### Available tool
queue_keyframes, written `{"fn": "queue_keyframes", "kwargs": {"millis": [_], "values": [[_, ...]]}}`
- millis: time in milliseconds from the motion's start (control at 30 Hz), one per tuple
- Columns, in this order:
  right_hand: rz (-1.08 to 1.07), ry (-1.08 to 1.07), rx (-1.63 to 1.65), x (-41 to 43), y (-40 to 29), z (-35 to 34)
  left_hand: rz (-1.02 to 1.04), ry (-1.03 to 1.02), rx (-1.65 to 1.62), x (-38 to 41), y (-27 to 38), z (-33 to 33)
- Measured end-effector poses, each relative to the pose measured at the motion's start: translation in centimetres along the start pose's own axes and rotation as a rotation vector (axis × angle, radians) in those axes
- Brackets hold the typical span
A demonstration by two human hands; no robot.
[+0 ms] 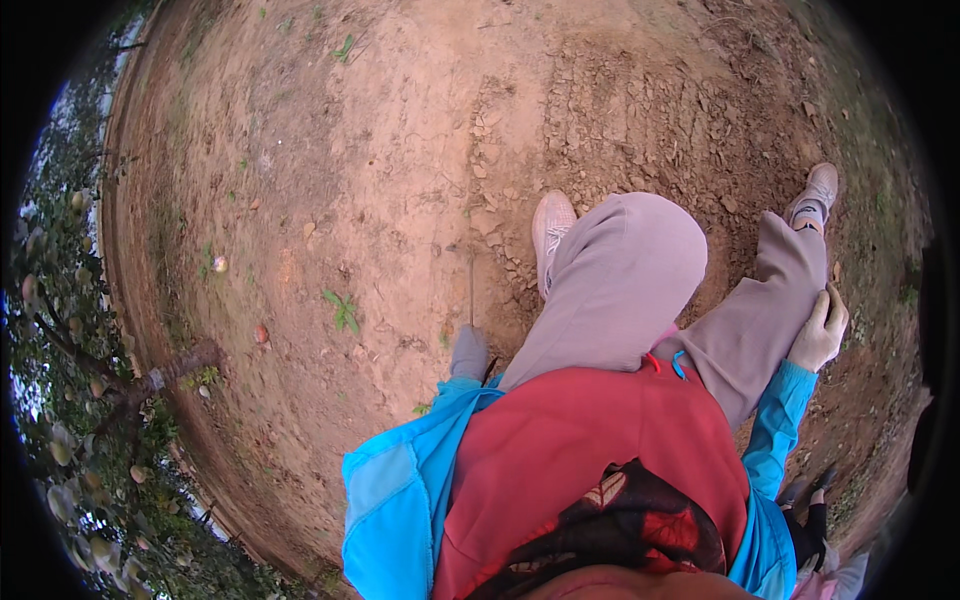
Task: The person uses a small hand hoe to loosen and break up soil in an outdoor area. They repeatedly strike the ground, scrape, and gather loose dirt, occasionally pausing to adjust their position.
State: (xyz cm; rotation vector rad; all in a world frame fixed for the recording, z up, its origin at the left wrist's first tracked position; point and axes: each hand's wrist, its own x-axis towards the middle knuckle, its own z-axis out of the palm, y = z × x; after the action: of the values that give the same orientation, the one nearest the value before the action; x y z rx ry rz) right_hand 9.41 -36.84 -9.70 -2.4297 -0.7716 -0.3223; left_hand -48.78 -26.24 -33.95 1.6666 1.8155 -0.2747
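Note:
My left hand (469,352), in a grey glove, hangs beside my left hip below a blue sleeve. A thin dark rod or stick (471,292) extends from it over the soil; whether the fingers grip it cannot be seen. My right hand (819,331), in a pale glove, rests against the outside of my right trouser leg (795,262), fingers slightly apart and no object visible in it. My pink laced left shoe (553,232) stands on cracked soil, and the right shoe (821,184) is set wide to the side.
A fruit tree trunk (176,366) rises at the left, with pale fruit (60,450) among its leaves. A reddish fruit (261,334) and small weeds (343,311) dot the bare earth. Loose clods (637,127) lie ahead. At lower right, another person's dark-clad legs (814,525) show.

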Motion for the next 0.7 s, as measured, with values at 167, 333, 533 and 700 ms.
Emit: {"fn": "queue_keyframes", "kwargs": {"millis": [167, 333, 533, 700], "values": [[0.01, -0.006, 0.023, 0.0, 0.4, -0.1, -0.187, -0.103, 0.036, -4.4, 0.1, -3.5], [0.013, 0.008, 0.054, 0.1, 0.0, 0.0, -0.214, -0.079, -0.291, -2.1, 4.4, -7.1], [0.049, -0.026, 0.047, 0.8, -1.7, -0.1, 0.222, 0.136, -0.264, 14.9, 15.0, -8.8], [0.078, -0.031, 0.046, 1.4, -2.3, -0.1, 0.129, 0.193, -0.246, 27.0, 27.5, -12.4]]}}
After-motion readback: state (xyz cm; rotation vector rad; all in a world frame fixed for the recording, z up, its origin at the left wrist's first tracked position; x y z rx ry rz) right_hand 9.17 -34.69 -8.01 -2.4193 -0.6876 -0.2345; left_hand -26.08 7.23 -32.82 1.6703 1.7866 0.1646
